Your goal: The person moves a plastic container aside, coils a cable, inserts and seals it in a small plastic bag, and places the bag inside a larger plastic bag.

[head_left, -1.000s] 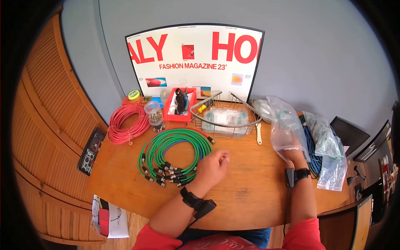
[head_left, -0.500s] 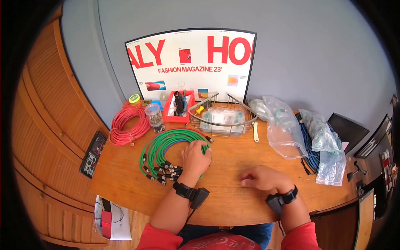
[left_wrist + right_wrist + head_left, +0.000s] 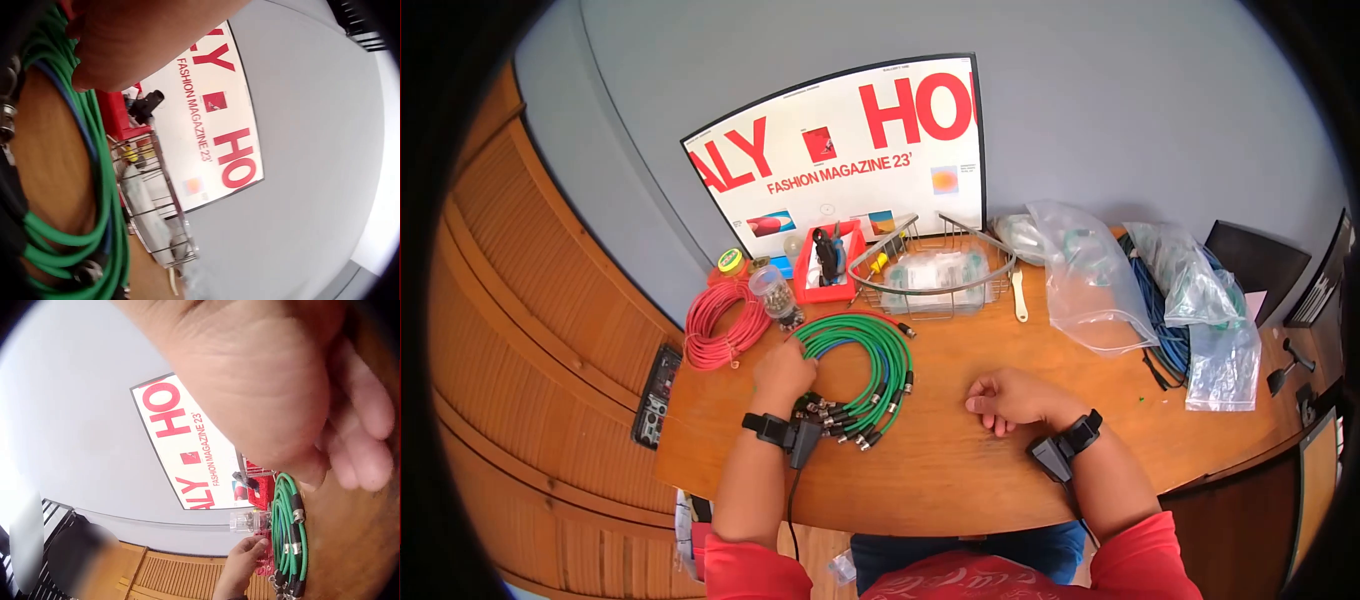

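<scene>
While the green cables [image 3: 903,350] lie in a coil on the table [image 3: 1000,480], the two hands have changed their places around them. One second ago the right hand [image 3: 1015,400] was at the clear bag [image 3: 1090,310]; now it is well away from that bag, low over the wood to the right of the coil. Its fingers are loosely bent and I see nothing in them. The left hand [image 3: 785,378] was over the right side of the coil half a second ago, and now it is at the left side, just in front of the small jar [image 3: 772,295]. From the left wrist view, its fingers reach to the green strands, but I cannot tell whether they pinch them or only touch. To my judgement, this means that the work is now with the coil, not with the bag, and that only the left hand is busy there.
</scene>
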A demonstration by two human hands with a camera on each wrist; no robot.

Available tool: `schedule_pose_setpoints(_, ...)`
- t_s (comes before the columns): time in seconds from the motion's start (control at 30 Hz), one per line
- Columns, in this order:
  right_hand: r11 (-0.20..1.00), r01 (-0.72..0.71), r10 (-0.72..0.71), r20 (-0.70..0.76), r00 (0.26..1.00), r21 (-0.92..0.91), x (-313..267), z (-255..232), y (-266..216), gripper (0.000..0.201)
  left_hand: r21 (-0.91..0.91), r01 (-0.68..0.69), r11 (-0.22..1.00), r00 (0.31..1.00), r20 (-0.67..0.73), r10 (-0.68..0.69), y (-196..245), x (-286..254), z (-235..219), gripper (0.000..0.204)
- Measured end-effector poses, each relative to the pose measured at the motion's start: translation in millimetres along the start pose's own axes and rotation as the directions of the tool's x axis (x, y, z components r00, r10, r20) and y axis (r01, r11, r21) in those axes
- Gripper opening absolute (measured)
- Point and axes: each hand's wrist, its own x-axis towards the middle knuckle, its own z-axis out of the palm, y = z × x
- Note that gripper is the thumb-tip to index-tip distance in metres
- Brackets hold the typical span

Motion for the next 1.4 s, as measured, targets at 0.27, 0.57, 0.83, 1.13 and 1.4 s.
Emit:
schedule_pose_setpoints(0.27, 0.998, 0.028, -0.030, -0.032, 0.999, -0.047, 0, 2, 5, 0.021, 0.135, 0.038, 0.990, 0.999, -0.010, -0.037, -4, 14, 22, 0.031)
schedule_pose_setpoints(0.57, 0.998, 0.056, -0.057, -0.031, 0.998, -0.031, 5, 1, 12, 0.022, -0.376, -0.023, 0.926, 1.000, -0.028, 0.014, -49, 43, 16, 0.023)
schedule_pose_setpoints(0.83, 0.999, 0.027, -0.027, -0.008, 1.000, -0.031, 4, -1, 8, 0.022, -0.468, -0.044, 0.883, 0.998, 0.009, 0.055, -41, 35, 1, 0.012)
schedule_pose_setpoints(1.13, 1.000, 0.005, -0.006, -0.025, 1.000, -0.027, 2, -1, 4, 0.022, -0.875, -0.156, 0.458, 0.988, -0.127, 0.093, -7, 20, -31, 0.013)
schedule_pose_setpoints(1.4, 0.999, 0.037, -0.039, -0.072, 0.997, -0.037, -5, 3, -4, 0.039, -0.969, -0.143, 0.200, 0.979, -0.110, 0.169, 76, -23, -29, 0.015)
